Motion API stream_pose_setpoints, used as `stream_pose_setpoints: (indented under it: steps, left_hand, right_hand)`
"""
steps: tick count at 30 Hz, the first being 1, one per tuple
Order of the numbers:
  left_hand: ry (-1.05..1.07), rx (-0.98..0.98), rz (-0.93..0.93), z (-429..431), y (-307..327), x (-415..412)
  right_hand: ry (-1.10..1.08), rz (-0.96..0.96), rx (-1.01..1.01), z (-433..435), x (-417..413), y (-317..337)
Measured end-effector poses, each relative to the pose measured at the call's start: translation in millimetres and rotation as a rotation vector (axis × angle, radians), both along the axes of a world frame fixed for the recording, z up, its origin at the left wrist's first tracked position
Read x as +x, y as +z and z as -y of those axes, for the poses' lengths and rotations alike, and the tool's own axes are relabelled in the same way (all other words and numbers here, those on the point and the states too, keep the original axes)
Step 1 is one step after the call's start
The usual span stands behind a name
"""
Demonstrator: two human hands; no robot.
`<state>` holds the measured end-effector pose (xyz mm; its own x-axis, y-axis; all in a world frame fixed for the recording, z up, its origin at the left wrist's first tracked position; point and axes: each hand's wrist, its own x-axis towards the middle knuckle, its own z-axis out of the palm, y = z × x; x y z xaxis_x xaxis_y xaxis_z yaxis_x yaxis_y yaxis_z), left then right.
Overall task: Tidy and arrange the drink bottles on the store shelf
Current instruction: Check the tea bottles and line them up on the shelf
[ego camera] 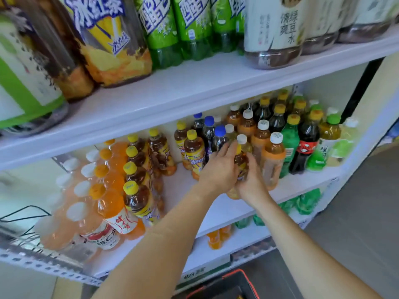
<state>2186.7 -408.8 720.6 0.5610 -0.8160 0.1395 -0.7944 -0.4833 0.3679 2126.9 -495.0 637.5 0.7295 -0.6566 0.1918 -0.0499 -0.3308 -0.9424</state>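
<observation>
Holding one tea bottle [241,162] w/ both hands: left hand [218,169] & right hand [252,183] wrap round it, at the middle shelf [183,188], near edge. Next, prob.: stand it up w/ the yellow-cap teas [194,153] just left.

Bits at the edges: crate, wires, floor, post.
Low in the middle, a black crate [216,285] with a red rim, cut off by the bottom edge, contents too hidden to tell. At far left, thin black wires [27,206] looping over a pale, blurred background. At right, plain grey floor [356,201]; above it, a slanting black post [361,89] against a cream wall [388,70].
</observation>
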Motion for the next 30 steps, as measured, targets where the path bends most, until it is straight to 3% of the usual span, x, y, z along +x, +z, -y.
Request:
stream_pose_setpoints:
  steps: [5,9,13,16,18,21,24,30]
  left_hand:
    - [0.073,-0.119,0.045,-7,-8,-4]
    - [0.117,-0.092,0.007,-28,-17,-19]
    - [0.16,-0.147,-0.001,-52,-10,-26]
    - [0.255,-0.361,0.016,-76,11,-26]
    - [0.319,-0.509,-0.092,-94,26,-24]
    - [0.445,-0.719,-0.387,-110,40,-19]
    - [0.485,-0.791,-0.589,-118,46,-16]
    - [0.291,-0.725,-0.58,-132,56,-20]
  right_hand:
    - [0.021,-0.151,-0.145,15,-10,-5]
    - [0.181,-0.105,-0.086,2,-33,-9]
    - [0.335,-0.177,0.07,-6,-42,-10]
    - [0.535,-0.276,0.286,-9,-55,-8]
    - [0.648,-0.241,0.475,-15,-71,-7]
    - [0.535,-0.069,0.713,-21,-93,-1]
    - [0.476,-0.019,0.806,-22,-106,15]
    - [0.39,-0.126,1.039,-24,-114,32]
